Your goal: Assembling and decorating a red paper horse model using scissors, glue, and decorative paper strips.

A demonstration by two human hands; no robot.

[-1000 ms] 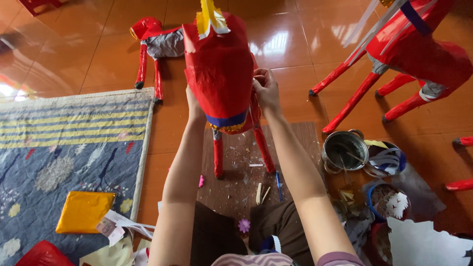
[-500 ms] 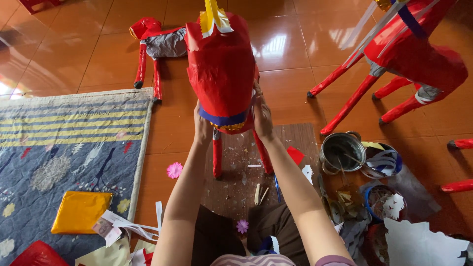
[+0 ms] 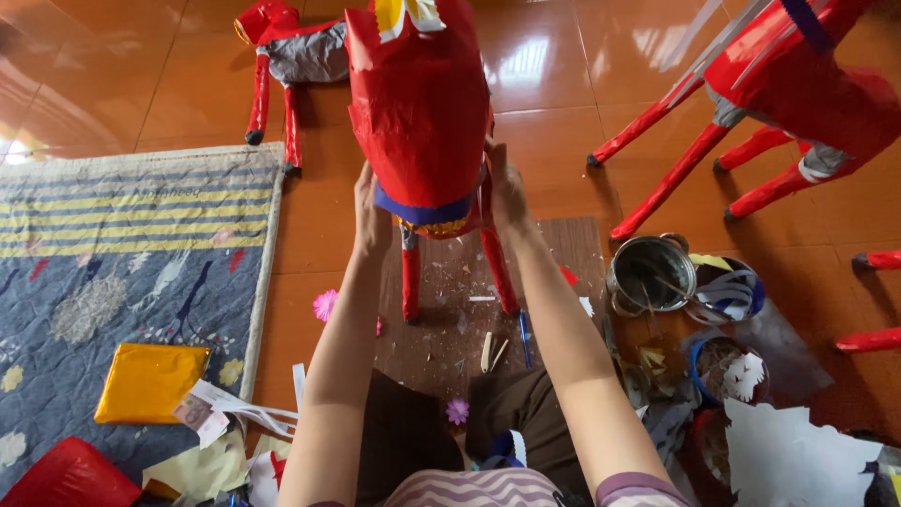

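The left hand (image 3: pixel 369 208) and the right hand (image 3: pixel 504 183) press open-fingered on both sides of the red paper horse (image 3: pixel 422 113), standing on the brown board (image 3: pixel 450 310); it seems light, hollow and easily crushed, so flat palms on the flanks suit best; glossy red, a blue band below.

- You will find one flat, square gold foil packet (image 3: pixel 150 382) lying on the patterned rug (image 3: pixel 113 272), near its front right corner.
- A small printed paper slip (image 3: pixel 199 413), pale with reddish marks, touches the packet's lower right edge.
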